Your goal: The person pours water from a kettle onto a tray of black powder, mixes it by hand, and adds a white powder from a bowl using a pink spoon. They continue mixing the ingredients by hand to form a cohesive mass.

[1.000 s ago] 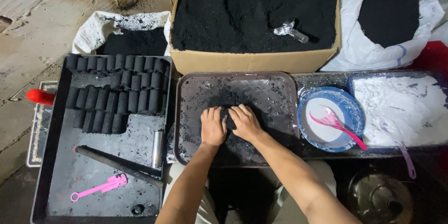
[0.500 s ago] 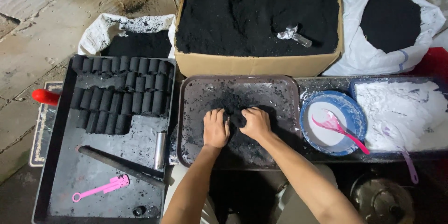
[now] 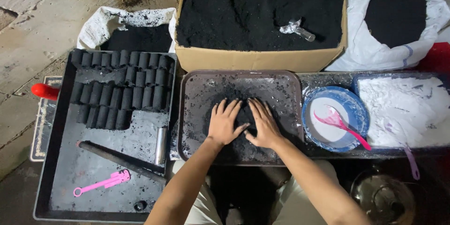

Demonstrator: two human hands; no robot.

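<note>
My left hand [image 3: 224, 123] and my right hand [image 3: 263, 123] lie flat, fingers spread, side by side on a patch of black powder in the middle of a dark rounded tray [image 3: 192, 112]. Both palms press down on the powder; neither hand grips anything. The powder under the hands is mostly hidden by them.
A black tray [image 3: 56, 178] at left holds rows of black cylinders [image 3: 119, 89], a metal tube [image 3: 161, 146], a black rod [image 3: 117, 160] and a pink tool [image 3: 101, 183]. Behind stands a cardboard box [image 3: 258, 60] of black powder. At right are a blue plate [image 3: 351, 108] with a pink spoon [image 3: 341, 124] and a tray of white powder [image 3: 403, 108].
My hands were curled around a lump of black powder; now the fingers have opened and both palms lie flat on it.
</note>
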